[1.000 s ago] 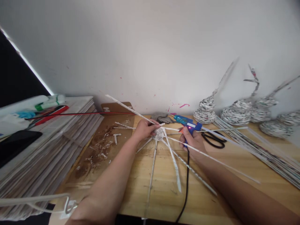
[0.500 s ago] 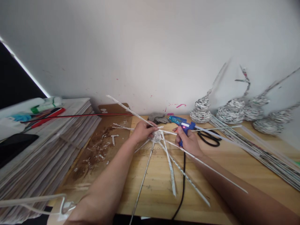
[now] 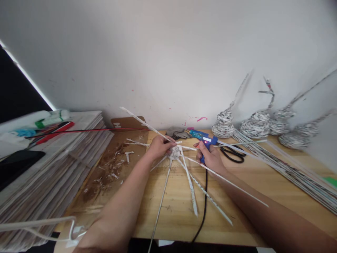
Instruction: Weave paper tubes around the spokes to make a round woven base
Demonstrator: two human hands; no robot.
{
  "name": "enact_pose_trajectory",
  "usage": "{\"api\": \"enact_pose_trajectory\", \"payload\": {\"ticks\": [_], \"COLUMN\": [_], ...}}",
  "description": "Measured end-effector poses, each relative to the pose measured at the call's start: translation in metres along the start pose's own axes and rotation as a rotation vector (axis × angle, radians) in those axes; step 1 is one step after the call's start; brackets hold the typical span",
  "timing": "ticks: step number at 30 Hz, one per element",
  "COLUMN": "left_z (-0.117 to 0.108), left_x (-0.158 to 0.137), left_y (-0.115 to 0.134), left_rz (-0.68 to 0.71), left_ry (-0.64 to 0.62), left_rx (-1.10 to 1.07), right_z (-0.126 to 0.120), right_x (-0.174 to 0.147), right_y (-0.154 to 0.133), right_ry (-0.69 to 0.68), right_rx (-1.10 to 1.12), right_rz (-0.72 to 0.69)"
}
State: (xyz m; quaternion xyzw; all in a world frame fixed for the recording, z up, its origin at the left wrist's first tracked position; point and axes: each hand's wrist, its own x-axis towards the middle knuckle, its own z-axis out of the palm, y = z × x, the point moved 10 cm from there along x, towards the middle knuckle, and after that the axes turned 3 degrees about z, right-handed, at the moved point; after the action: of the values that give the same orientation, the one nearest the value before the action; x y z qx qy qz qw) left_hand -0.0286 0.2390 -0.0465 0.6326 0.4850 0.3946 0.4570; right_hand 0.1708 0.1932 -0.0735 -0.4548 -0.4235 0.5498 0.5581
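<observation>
A woven paper base [image 3: 174, 152] with rolled newspaper spokes radiating from it sits in front of me on the wooden table. My left hand [image 3: 161, 147] pinches the base at its upper left edge, where a paper tube [image 3: 147, 125] slants up and to the left. In my right hand [image 3: 210, 157] is a blue glue gun [image 3: 209, 141] with a small red light lit, its teal nozzle end pointing up and left. A clear glue stick [image 3: 237, 150] seems to come out of its back. The black cord [image 3: 204, 207] runs down toward the table's front edge.
Several woven paper gourd shapes [image 3: 255, 125] stand by the wall at right. Long paper tubes [image 3: 284, 167] and black-handled scissors [image 3: 233, 153] lie nearby. A grey glove [image 3: 177, 133] rests at the back. Stacked newspapers [image 3: 47, 175] and brown-stained cardboard [image 3: 102, 175] occupy the left.
The view has shifted slightly, so things at right appear a little further left. Both hands keep the same grips on the paper base and the glue gun.
</observation>
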Motion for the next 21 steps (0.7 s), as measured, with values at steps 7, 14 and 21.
{"api": "enact_pose_trajectory", "payload": {"ticks": [7, 14, 21], "left_z": [0.003, 0.011, 0.016], "left_x": [0.001, -0.001, -0.010], "left_y": [0.002, -0.006, 0.015], "left_rz": [0.020, -0.056, 0.023], "left_ry": [-0.030, -0.219, -0.326], "left_rx": [0.026, -0.039, -0.079], "right_z": [0.002, 0.005, 0.009], "right_x": [-0.001, -0.004, -0.008], "right_y": [0.000, 0.006, 0.018], "right_ry": [-0.020, -0.079, -0.096], "right_rx": [-0.044, -0.042, -0.047], "right_rz": [0.043, 0.133, 0.237]}}
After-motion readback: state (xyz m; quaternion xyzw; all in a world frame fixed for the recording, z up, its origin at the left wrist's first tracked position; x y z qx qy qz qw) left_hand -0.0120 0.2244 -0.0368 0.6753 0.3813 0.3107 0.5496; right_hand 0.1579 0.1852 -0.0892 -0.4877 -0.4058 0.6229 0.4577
